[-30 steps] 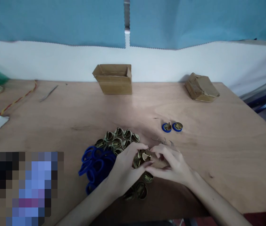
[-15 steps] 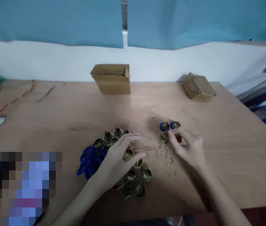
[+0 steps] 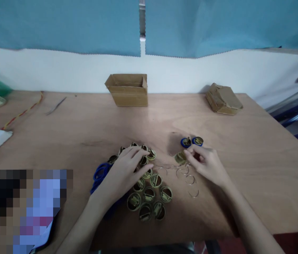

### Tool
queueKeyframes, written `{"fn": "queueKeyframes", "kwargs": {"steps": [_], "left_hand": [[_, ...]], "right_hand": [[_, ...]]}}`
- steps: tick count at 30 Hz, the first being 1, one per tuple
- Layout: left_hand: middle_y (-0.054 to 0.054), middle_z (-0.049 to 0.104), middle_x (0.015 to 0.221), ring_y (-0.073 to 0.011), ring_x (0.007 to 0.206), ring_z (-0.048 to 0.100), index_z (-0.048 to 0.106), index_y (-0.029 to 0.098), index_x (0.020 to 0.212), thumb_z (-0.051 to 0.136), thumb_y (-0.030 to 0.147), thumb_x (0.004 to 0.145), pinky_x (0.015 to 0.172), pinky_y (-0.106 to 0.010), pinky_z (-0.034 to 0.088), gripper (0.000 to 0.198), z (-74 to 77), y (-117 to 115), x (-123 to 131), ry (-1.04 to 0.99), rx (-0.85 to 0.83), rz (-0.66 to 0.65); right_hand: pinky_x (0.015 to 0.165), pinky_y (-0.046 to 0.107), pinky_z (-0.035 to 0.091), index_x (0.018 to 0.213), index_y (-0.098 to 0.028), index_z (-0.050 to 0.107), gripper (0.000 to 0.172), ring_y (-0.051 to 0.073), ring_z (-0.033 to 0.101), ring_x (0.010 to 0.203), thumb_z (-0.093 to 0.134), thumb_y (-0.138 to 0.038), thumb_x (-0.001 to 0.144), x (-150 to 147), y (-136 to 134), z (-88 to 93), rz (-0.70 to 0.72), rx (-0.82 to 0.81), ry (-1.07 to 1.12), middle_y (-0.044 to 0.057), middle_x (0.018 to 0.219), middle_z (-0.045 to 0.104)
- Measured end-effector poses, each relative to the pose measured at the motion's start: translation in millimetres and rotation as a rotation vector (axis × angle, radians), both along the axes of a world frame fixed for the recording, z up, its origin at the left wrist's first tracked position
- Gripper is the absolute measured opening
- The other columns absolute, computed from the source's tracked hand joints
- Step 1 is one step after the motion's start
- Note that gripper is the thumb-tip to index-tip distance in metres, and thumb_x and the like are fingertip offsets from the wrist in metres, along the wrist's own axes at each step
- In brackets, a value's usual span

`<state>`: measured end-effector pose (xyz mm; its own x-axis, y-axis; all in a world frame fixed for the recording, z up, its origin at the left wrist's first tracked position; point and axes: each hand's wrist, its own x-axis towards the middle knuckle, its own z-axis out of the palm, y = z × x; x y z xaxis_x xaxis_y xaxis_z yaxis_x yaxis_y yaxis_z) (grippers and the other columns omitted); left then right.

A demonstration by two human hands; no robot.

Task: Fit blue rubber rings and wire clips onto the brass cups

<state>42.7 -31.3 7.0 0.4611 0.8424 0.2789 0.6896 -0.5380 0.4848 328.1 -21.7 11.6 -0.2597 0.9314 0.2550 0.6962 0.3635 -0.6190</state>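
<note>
My left hand (image 3: 124, 173) reaches over a cluster of round, hollow brass-coloured metal parts (image 3: 149, 194), its thumb and fingers apart. Its fingertips are close to one brass part at the cluster's upper right; whether they touch it I cannot tell. Blue rings (image 3: 101, 171) lie partly hidden beneath this hand and wrist. With thumb and fingers pinched, my right hand (image 3: 208, 162) holds a brass-coloured round part (image 3: 180, 157) by its right edge. Just beyond it sit two brass parts with blue rings around them (image 3: 191, 141). Several thin open wire rings (image 3: 190, 180) lie between my hands.
An open cardboard box (image 3: 129, 96) stands by the wall, and a closed, crumpled one (image 3: 224, 100) is at the back right. A phone-like device with a blurred screen (image 3: 36, 208) lies front left. Tweezers-like metal (image 3: 56, 106) and a twisted red-yellow cord (image 3: 23, 112) lie back left.
My left hand has moved left and slightly up over the brass parts. My right hand and its brass part have shifted slightly left and down. The view has turned slightly.
</note>
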Motion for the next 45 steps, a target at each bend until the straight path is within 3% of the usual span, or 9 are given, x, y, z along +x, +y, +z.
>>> {"fn": "queueKeyframes", "kwargs": {"steps": [3,5,8,12,18,24,33,39,45], "left_hand": [[-0.012,0.066,0.127,-0.0291,0.121,0.062,0.054,0.020,0.127,0.072,0.037,0.090,0.104,-0.047,0.051,0.044,2.9,-7.8,11.6,-0.054,-0.007,-0.148],[-0.012,0.067,0.125,-0.0288,0.119,0.063,0.054,0.019,0.126,0.071,0.038,0.092,0.102,-0.046,0.053,0.043,3.6,-12.6,18.5,-0.043,-0.046,-0.221],[-0.009,0.071,0.114,-0.0258,0.108,0.068,0.056,0.020,0.120,0.062,0.029,0.098,0.093,-0.042,0.058,0.025,4.0,-14.8,20.3,-0.018,-0.107,-0.215],[-0.009,0.068,0.119,-0.0237,0.112,0.067,0.053,0.022,0.125,0.061,0.028,0.098,0.097,-0.039,0.056,0.028,13.8,-10.5,2.8,-0.082,-0.006,-0.103],[-0.004,0.071,0.109,-0.0210,0.097,0.072,0.058,0.025,0.118,0.068,0.034,0.094,0.088,-0.032,0.060,0.027,38.1,-4.9,-35.2,-0.179,0.265,0.188],[-0.004,0.076,0.111,-0.0232,0.098,0.074,0.059,0.025,0.121,0.066,0.034,0.095,0.084,-0.033,0.060,0.028,27.1,6.4,-51.7,-0.165,0.252,0.246],[-0.006,0.076,0.112,-0.0219,0.101,0.074,0.059,0.022,0.119,0.067,0.031,0.094,0.087,-0.033,0.059,0.027,18.8,12.6,-49.9,-0.134,0.161,0.292],[-0.005,0.075,0.112,-0.0216,0.101,0.073,0.059,0.023,0.120,0.068,0.030,0.094,0.086,-0.032,0.059,0.029,16.3,12.8,-50.2,-0.147,0.123,0.299],[-0.004,0.073,0.111,-0.0196,0.100,0.072,0.059,0.024,0.119,0.067,0.026,0.094,0.087,-0.030,0.059,0.026,18.9,8.7,-44.0,-0.187,0.136,0.271]], "right_hand": [[0.046,0.023,0.036,0.069,-0.020,0.055,0.034,0.010,0.046,0.047,0.055,-0.034,0.100,-28.2,-16.0,-9.5,0.022,-0.111,0.254,-0.004,0.057,0.053],[0.049,0.023,0.041,0.071,-0.020,0.057,0.033,0.011,0.053,0.052,0.057,-0.035,0.100,-45.0,-25.5,-19.1,0.025,-0.143,0.398,-0.003,0.060,0.057],[0.052,0.023,0.049,0.074,-0.020,0.056,0.033,0.012,0.060,0.053,0.057,-0.038,0.101,-60.5,-32.8,-28.3,0.047,-0.262,0.612,-0.001,0.061,0.064],[0.053,0.025,0.054,0.096,-0.019,0.060,0.033,0.013,0.065,0.054,0.041,-0.044,0.107,-65.9,-33.4,-20.2,0.167,-0.307,0.783,0.001,0.067,0.069],[0.059,0.028,0.048,0.096,-0.019,0.064,0.019,0.014,0.059,0.063,0.047,-0.023,0.104,-89.5,-28.6,3.8,0.347,0.042,0.150,0.002,0.076,0.064],[0.079,0.037,0.052,0.095,-0.015,0.064,0.015,0.024,0.062,0.086,0.055,-0.026,0.100,-133.8,-15.9,1.4,0.524,0.188,-0.329,0.011,0.096,0.065],[0.089,0.043,0.049,0.117,-0.013,0.063,0.022,0.028,0.056,0.099,0.054,-0.021,0.097,-161.1,-9.8,-12.3,0.529,0.101,-0.331,0.015,0.110,0.061],[0.091,0.043,0.048,0.103,-0.012,0.063,0.014,0.028,0.056,0.100,0.060,-0.016,0.090,-166.5,-4.1,-7.5,0.579,0.012,-0.316,0.016,0.109,0.062],[0.092,0.039,0.052,0.095,-0.016,0.063,0.013,0.025,0.059,0.103,0.070,-0.013,0.085,-162.4,2.6,-8.4,0.588,-0.145,-0.073,0.010,0.109,0.062]]}}
